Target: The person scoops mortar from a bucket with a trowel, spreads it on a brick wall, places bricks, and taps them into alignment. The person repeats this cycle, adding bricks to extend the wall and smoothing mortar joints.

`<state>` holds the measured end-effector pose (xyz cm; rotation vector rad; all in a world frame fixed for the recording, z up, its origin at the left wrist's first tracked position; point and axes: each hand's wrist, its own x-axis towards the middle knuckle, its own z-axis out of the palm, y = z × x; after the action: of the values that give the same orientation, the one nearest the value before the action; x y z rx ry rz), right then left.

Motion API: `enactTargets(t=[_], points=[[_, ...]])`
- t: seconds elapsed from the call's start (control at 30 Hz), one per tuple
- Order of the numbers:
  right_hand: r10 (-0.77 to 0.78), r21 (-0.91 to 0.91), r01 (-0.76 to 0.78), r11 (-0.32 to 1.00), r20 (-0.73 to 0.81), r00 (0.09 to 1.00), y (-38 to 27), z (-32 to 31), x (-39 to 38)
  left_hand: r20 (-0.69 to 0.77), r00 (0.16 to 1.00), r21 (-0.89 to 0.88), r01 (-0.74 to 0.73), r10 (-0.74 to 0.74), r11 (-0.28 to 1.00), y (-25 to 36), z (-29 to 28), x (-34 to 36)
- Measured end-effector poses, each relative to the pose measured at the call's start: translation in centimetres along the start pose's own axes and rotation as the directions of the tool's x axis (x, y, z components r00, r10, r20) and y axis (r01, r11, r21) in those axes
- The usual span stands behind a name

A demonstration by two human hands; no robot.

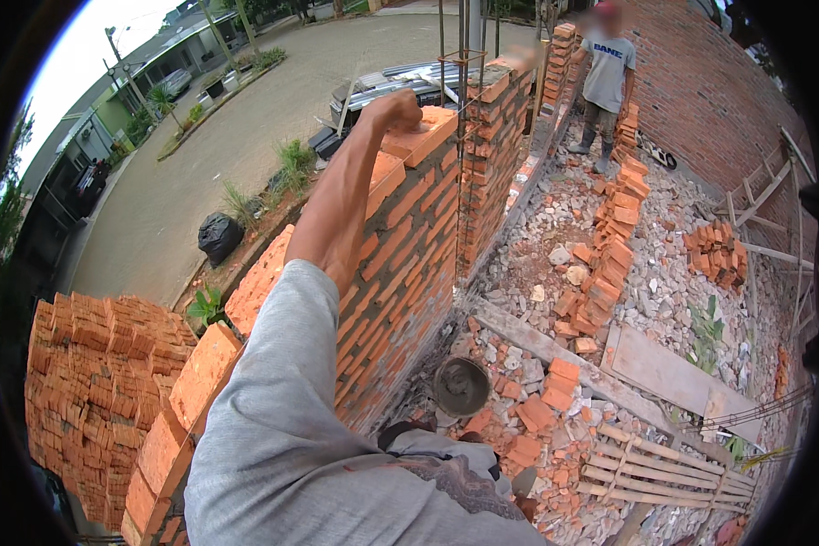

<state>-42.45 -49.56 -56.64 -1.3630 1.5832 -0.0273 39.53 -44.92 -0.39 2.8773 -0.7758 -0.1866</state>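
Note:
My left arm, in a grey sleeve, stretches over an orange brick wall (400, 214) with grey mortar joints. At its top, my left hand (397, 111) is closed, fingers curled down on an orange brick (432, 133) in the top course; the fingertips are partly hidden. More top-course bricks (200, 369) run back along the wall toward me. By my shirt's lower edge a grey blade like a trowel's (524, 480) shows, with a little skin-coloured shape near it. My right hand is mostly hidden there, and its fingers cannot be made out. A round bucket of grey mortar (461, 387) stands below the wall.
Steel rods (464, 182) rise at the wall's far end. A co-worker (607, 77) stands beyond, on rubble. A row of loose bricks (614, 237), a plank (555, 350), flat boards (678, 378) and a bamboo frame (669, 473) lie right. A brick stack (100, 391) stands left.

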Motion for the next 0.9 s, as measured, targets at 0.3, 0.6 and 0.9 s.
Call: enactTargets(t=[0.3, 0.6, 0.9], points=[[-0.23, -0.196, 0.221, 0.955, -0.027, 0.973, -5.6, 0.9, 3.0, -0.192, 0.975, 0.078, -0.102, 0.115, 0.992, 3.3, -1.3, -2.4], [-0.436, -0.334, 0.388, 0.859, -0.081, 0.896, -16.0, 2.2, 0.2, -0.754, 0.611, -0.306, -0.653, 0.243, 0.693, 10.1, 14.7, -16.9], [-0.394, -0.381, 0.341, 0.859, -0.068, 0.916, -16.9, 2.0, -2.7, 0.792, 0.552, -0.04, -0.38, 0.261, 0.924, -4.5, 46.5, -33.3]])
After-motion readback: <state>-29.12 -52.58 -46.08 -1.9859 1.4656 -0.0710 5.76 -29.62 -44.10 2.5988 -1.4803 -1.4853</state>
